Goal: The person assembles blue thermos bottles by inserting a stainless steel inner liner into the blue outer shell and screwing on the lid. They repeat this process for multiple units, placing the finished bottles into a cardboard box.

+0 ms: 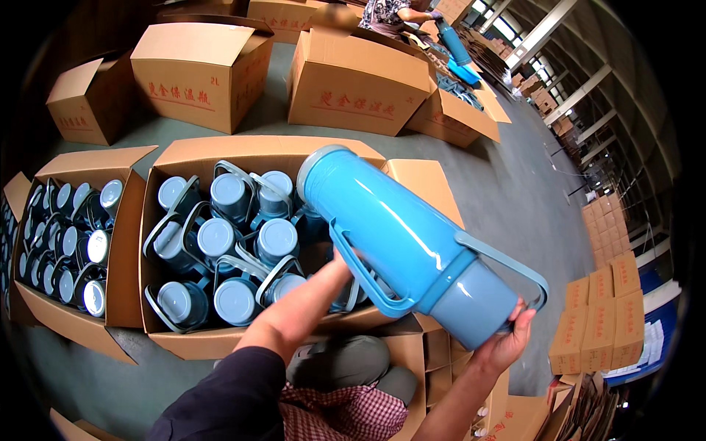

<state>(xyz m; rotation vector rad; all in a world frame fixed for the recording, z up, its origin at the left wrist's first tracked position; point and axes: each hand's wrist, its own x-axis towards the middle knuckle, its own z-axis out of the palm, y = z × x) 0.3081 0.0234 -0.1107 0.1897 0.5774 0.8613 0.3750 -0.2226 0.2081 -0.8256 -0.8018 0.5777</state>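
Observation:
A large glossy blue thermos flask [390,228] is held tilted in front of me, its grey-blue cup lid low to the right and its base up to the left. My right hand [506,342] grips the lid end from beneath, fingers curled round its rim. My left hand [340,266] reaches under the flask by the side handle and bears its body; its fingers are hidden behind it. A carry handle [507,264] loops out from the neck. Below is an open carton [243,147] with several upright flasks [217,237], lids up and handles folded about.
Another open carton [125,257] of flasks stands at left. More cartons [360,81] line the far side, where a co-worker [390,15] holds a blue flask [452,42]. Stacked boxes [599,312] stand right, beside the grey floor [507,191]. A divided carton [439,367] is near my knees.

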